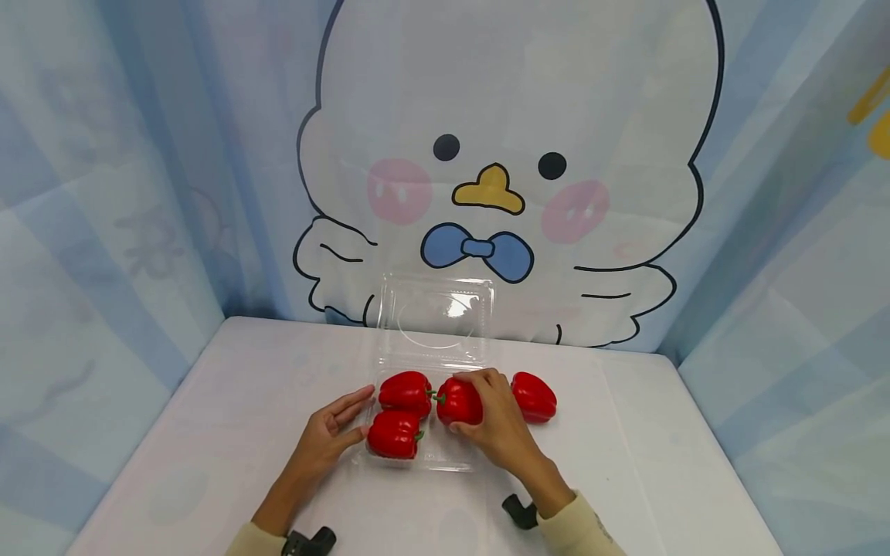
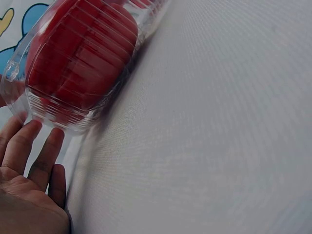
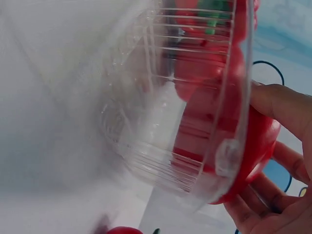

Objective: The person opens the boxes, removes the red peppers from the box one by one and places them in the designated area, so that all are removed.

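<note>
A clear plastic clamshell box [image 1: 445, 457] lies opened on the table, its lid [image 1: 434, 313] raised at the back. Two red bell peppers, one behind [image 1: 403, 391] and one in front [image 1: 393, 435], fill the box's left side. My right hand [image 1: 504, 425] grips another red bell pepper [image 1: 459, 403] over the box's right side; through the clear wall in the right wrist view, its lower part shows inside. My left hand [image 1: 328, 434] is at the box's left edge, fingers extended, fingertips at the ribbed plastic wall [image 2: 63, 114] in the left wrist view.
One more red bell pepper [image 1: 535, 398] lies on the white table [image 1: 626, 463] to the right of the box, just beyond my right hand. A curtain [image 1: 514, 93] with a cartoon chick hangs behind the table's back edge.
</note>
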`<state>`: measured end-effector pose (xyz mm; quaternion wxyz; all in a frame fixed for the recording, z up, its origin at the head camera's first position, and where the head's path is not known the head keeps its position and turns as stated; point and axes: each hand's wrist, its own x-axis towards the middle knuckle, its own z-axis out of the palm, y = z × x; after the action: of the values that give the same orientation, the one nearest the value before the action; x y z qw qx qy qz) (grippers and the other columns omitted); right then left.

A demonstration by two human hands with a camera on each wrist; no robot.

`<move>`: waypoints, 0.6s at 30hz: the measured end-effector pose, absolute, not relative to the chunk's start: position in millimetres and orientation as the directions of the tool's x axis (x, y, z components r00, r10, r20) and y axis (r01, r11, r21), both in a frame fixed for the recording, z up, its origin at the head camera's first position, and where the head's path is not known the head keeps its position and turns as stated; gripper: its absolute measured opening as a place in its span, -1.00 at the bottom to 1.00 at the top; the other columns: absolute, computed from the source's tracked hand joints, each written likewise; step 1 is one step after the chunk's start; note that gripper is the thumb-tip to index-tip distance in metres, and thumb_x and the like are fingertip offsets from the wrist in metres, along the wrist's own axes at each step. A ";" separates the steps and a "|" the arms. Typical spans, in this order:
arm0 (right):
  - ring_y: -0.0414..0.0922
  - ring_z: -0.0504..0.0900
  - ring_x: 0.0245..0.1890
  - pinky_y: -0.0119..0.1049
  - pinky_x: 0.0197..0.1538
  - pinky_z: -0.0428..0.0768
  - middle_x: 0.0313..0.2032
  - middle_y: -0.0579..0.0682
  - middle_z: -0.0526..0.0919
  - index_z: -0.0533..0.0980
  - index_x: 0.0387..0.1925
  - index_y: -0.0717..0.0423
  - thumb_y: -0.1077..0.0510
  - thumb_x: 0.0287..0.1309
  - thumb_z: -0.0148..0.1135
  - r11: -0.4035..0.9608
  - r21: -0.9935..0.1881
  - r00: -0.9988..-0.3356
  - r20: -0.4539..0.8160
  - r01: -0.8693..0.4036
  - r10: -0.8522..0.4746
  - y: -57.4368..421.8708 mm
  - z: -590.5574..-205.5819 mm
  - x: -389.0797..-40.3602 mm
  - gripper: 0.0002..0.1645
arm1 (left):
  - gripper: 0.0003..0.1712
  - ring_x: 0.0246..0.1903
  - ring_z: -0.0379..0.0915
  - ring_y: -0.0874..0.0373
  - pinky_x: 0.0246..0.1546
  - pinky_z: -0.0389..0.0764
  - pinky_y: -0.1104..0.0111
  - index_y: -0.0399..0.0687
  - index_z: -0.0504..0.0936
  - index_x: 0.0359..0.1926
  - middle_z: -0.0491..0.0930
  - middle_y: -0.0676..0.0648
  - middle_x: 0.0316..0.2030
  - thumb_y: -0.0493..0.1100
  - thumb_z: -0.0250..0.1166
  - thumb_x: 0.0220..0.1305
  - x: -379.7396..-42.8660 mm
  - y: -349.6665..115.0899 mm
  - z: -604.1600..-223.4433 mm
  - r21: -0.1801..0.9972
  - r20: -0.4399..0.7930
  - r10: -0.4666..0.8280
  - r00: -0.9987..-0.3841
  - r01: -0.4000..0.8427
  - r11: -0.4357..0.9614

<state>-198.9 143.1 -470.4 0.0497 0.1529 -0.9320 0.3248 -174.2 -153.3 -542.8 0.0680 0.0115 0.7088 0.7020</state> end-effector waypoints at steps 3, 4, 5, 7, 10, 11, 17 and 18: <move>0.05 0.49 0.34 0.13 0.19 0.77 0.25 0.03 0.54 0.53 0.35 -0.12 0.18 -0.13 0.76 0.742 -0.596 -0.952 0.191 -0.307 -0.240 145.0 -467.6 -197.1 -0.04 | -0.20 0.61 0.20 -0.08 0.38 0.52 0.40 -0.06 0.40 0.56 0.39 -0.07 0.56 -0.31 0.45 0.34 -174.1 -153.1 -543.2 0.997 -0.078 0.115 -0.990 -0.077 0.013; 0.06 0.49 0.34 0.14 0.19 0.77 0.26 0.03 0.54 0.53 0.36 -0.12 0.18 -0.13 0.76 0.743 -0.597 -0.953 0.190 -0.302 -0.235 145.8 -466.6 -196.5 -0.04 | -0.20 0.61 0.20 -0.08 0.37 0.52 0.41 -0.06 0.40 0.56 0.39 -0.08 0.56 -0.30 0.45 0.34 -173.9 -153.2 -543.3 0.997 -0.076 0.117 -0.990 -0.075 0.013; 0.06 0.49 0.34 0.15 0.19 0.77 0.26 0.03 0.54 0.53 0.36 -0.13 0.19 -0.13 0.77 0.743 -0.600 -0.955 0.188 -0.297 -0.229 146.5 -465.5 -195.9 -0.04 | -0.20 0.61 0.20 -0.08 0.37 0.53 0.42 -0.06 0.40 0.56 0.39 -0.08 0.56 -0.30 0.45 0.34 -173.9 -153.4 -543.6 0.997 -0.073 0.119 -0.990 -0.072 0.013; 0.06 0.49 0.35 0.15 0.18 0.77 0.26 0.02 0.54 0.52 0.37 -0.13 0.19 -0.14 0.77 0.741 -0.607 -0.958 0.186 -0.287 -0.219 148.0 -462.8 -194.6 -0.03 | -0.20 0.61 0.21 -0.09 0.36 0.53 0.43 -0.06 0.40 0.56 0.39 -0.08 0.56 -0.27 0.46 0.34 -173.6 -153.5 -544.0 0.998 -0.062 0.127 -0.990 -0.061 0.013; 0.08 0.50 0.35 0.18 0.17 0.78 0.26 0.01 0.55 0.52 0.36 -0.13 0.19 -0.14 0.77 0.740 -0.612 -0.960 0.188 -0.279 -0.207 150.7 -458.7 -193.1 -0.02 | -0.19 0.61 0.20 -0.10 0.37 0.52 0.45 -0.07 0.39 0.56 0.38 -0.10 0.57 -0.24 0.46 0.35 -173.2 -154.0 -544.1 0.999 -0.042 0.140 -0.989 -0.041 0.012; 0.08 0.50 0.35 0.18 0.17 0.78 0.26 0.01 0.55 0.52 0.36 -0.14 0.19 -0.14 0.77 0.739 -0.614 -0.960 0.189 -0.278 -0.205 151.6 -457.4 -192.6 -0.03 | -0.19 0.61 0.20 -0.10 0.37 0.52 0.45 -0.07 0.39 0.56 0.38 -0.11 0.57 -0.23 0.46 0.35 -173.1 -154.1 -543.9 0.999 -0.036 0.145 -0.989 -0.035 0.010; 0.08 0.49 0.37 0.18 0.16 0.78 0.27 -0.01 0.56 0.52 0.36 -0.16 0.19 -0.13 0.77 0.739 -0.613 -0.960 0.202 -0.279 -0.195 158.5 -452.3 -189.7 -0.03 | -0.20 0.61 0.21 -0.09 0.38 0.50 0.47 -0.08 0.39 0.56 0.37 -0.11 0.57 -0.26 0.45 0.36 -173.3 -154.0 -542.3 0.999 -0.039 0.152 -0.988 -0.041 -0.009; 0.08 0.49 0.37 0.18 0.15 0.78 0.27 0.00 0.56 0.52 0.36 -0.15 0.19 -0.13 0.77 0.739 -0.613 -0.959 0.206 -0.280 -0.193 159.9 -451.8 -189.3 -0.03 | -0.20 0.61 0.21 -0.08 0.38 0.50 0.48 -0.07 0.39 0.56 0.38 -0.10 0.57 -0.28 0.45 0.35 -173.4 -153.9 -541.8 0.999 -0.044 0.151 -0.988 -0.046 -0.012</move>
<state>-189.3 159.9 -451.8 0.0648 0.1270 -0.9302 0.3382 -173.4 -153.9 -541.8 0.0693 0.0373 0.6994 0.7104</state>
